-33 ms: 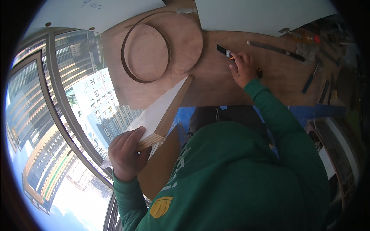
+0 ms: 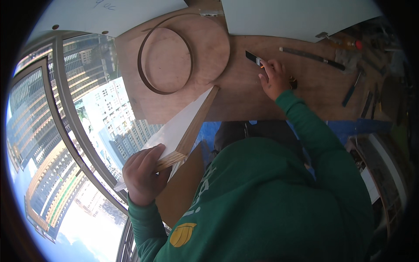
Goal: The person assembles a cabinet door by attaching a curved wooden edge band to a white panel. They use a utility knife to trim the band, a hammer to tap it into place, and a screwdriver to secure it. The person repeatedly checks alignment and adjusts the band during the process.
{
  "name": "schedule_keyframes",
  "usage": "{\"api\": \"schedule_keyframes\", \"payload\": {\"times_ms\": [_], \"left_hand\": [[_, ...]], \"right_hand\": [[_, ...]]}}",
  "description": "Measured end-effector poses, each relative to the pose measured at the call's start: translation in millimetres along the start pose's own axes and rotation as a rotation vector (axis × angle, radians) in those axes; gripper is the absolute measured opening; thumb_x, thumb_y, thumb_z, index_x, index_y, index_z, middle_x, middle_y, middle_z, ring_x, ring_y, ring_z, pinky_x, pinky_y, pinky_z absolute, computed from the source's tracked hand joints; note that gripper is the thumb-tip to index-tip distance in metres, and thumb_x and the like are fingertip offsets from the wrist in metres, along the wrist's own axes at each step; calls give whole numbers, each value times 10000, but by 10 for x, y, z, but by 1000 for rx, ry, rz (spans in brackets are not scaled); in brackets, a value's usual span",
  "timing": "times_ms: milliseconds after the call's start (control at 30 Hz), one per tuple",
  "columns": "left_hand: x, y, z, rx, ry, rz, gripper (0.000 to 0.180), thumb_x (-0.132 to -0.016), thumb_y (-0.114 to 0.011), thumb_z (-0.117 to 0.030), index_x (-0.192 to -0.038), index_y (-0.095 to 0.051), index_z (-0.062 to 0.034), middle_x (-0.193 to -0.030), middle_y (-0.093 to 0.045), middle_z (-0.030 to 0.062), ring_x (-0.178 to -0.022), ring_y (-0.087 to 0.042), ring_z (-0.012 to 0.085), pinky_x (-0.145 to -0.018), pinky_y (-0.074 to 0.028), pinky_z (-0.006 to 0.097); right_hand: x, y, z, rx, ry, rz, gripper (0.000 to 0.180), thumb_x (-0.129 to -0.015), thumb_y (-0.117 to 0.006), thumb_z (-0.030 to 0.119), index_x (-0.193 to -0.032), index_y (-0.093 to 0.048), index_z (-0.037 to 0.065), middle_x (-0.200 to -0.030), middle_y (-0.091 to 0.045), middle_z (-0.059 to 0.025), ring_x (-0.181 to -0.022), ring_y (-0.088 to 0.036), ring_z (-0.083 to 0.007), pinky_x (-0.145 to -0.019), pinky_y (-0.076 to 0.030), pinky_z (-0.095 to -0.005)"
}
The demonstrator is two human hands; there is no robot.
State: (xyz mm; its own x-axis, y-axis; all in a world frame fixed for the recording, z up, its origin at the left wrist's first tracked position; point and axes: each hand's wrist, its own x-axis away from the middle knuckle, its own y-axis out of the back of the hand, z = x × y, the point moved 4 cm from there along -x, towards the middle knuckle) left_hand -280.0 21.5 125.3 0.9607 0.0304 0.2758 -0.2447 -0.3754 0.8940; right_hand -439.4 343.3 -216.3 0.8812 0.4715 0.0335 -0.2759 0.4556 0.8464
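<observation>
My left hand (image 2: 144, 174) is closed around the near end of a plywood board (image 2: 197, 118), fingers over its white face. The bare layered edge of the board faces right, and its far end meets the worktable (image 2: 244, 102). In my right hand (image 2: 276, 79) is a snap-off utility knife (image 2: 254, 58), gripped over the table. Its dark blade points to the far left, and the orange-and-black handle is partly covered by my fingers. Left of the knife, a loosely coiled thin brown strip (image 2: 190, 54) lies on the tabletop.
At the right lie a long dark bar-like tool (image 2: 312, 58), a hammer (image 2: 352, 89) and several slim tools (image 2: 371, 102). White panels (image 2: 288, 17) with hinges stand along the far side. A window (image 2: 65, 109) is at the left; a brown board (image 2: 181, 185) leans below the plywood.
</observation>
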Motion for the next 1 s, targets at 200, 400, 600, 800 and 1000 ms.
{"api": "schedule_keyframes", "payload": {"times_ms": [200,400,600,800,1000], "left_hand": [[20,33,10,-22,59,-55,481,-700,-906,5,-1151,-746,-40,-998,-796,150,-871,-784,322,-768,-610,390],[143,-9,55,24,108,-143,493,-722,-882,25,-1184,-727,-52,-1094,-788,149,-970,-760,347,-865,-600,422],[265,-35,68,-47,116,-227,487,-740,-819,-49,-1215,-711,-65,-1139,-767,155,-1147,-725,374,-1051,-517,542],[399,-83,135,-97,148,-314,488,-793,-849,-115,-1258,-710,-73,-1213,-764,127,-1249,-685,367,-1127,-461,561],[466,-65,91,-127,180,-418,523,-790,-880,-150,-1278,-704,-82,-1263,-756,109,-1282,-664,353,-1158,-430,548]], "right_hand": [[-224,-134,235,-120,96,127,393,-950,-737,184,-1326,-692,81,-1283,-596,-122,-1212,-559,-375,-1043,-491,-506],[-529,-412,794,-72,243,277,373,-966,-693,150,-1336,-694,114,-1347,-587,-121,-1303,-538,-354,-1092,-490,-476],[-840,-672,949,156,411,317,271,-900,-709,134,-1167,-750,147,-1369,-608,-118,-1304,-533,-332,-1078,-472,-496],[-1067,-217,1248,-563,192,337,168,-959,-717,115,-1127,-733,114,-1131,-726,-85,-1129,-644,-271,-1007,-518,-438],[-1185,1030,1745,-1173,112,343,132,-1080,-625,65,-1201,-671,42,-1098,-737,-49,-1051,-676,-134,-967,-539,-324]]}}
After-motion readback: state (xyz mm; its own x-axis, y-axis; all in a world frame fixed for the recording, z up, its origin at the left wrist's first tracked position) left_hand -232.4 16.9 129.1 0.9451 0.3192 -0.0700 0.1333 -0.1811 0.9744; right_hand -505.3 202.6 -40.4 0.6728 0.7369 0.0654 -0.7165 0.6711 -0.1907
